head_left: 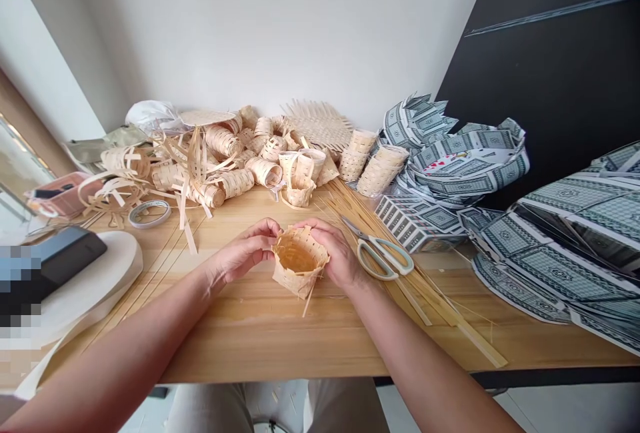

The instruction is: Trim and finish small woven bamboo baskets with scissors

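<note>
A small woven straw basket [299, 262] with an open top is held just above the wooden table [260, 333], a loose strip hanging from its base. My left hand [245, 252] pinches its left rim with curled fingers. My right hand [336, 252] wraps round its right side and rim. Both hands are closed on the basket.
Scissors [383, 252] lie right of my right hand on long thin strips [440, 300]. A heap of small woven baskets and loose strips [225, 160] fills the back. A tape roll [149, 213] lies at left, near a dark phone [65, 250]. Folded playing-card constructions [500, 173] crowd the right.
</note>
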Action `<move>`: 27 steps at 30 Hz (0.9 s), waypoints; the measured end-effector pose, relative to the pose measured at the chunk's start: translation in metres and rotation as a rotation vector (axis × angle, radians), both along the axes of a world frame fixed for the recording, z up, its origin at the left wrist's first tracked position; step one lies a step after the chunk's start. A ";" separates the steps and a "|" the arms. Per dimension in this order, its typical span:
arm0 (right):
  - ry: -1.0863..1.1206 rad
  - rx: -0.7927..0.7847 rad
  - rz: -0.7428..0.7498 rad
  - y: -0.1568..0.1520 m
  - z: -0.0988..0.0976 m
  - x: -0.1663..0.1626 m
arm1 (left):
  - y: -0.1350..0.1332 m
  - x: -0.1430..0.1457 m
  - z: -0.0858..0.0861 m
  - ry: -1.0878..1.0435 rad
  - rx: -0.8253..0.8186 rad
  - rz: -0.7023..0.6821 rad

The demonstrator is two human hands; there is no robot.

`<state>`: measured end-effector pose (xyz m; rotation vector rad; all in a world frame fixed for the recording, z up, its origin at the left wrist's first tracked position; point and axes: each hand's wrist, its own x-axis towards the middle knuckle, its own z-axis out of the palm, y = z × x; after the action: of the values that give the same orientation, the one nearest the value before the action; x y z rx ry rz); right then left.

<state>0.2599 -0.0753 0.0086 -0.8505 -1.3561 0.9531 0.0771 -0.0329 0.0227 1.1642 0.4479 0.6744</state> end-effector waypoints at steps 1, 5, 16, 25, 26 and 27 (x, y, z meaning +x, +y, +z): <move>-0.003 -0.004 -0.008 0.000 0.000 0.000 | -0.001 0.000 -0.001 -0.009 0.008 0.009; 0.014 -0.019 -0.019 -0.002 0.003 -0.002 | -0.005 0.003 -0.004 -0.005 0.043 0.030; 0.028 -0.019 -0.165 -0.002 0.008 0.004 | -0.005 0.008 -0.012 -0.030 0.162 0.018; -0.229 0.056 -0.327 -0.041 0.015 0.022 | -0.011 0.010 -0.013 -0.002 0.204 0.026; -0.247 0.075 -0.341 -0.044 0.014 0.021 | -0.011 0.010 -0.014 0.002 0.215 0.022; -0.264 0.094 -0.353 -0.046 0.013 0.019 | -0.011 0.010 -0.014 0.010 0.235 0.022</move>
<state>0.2793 -0.1211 0.0216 -1.1282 -1.4003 0.5129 0.0875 -0.0444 0.0087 1.3864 0.3977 0.7553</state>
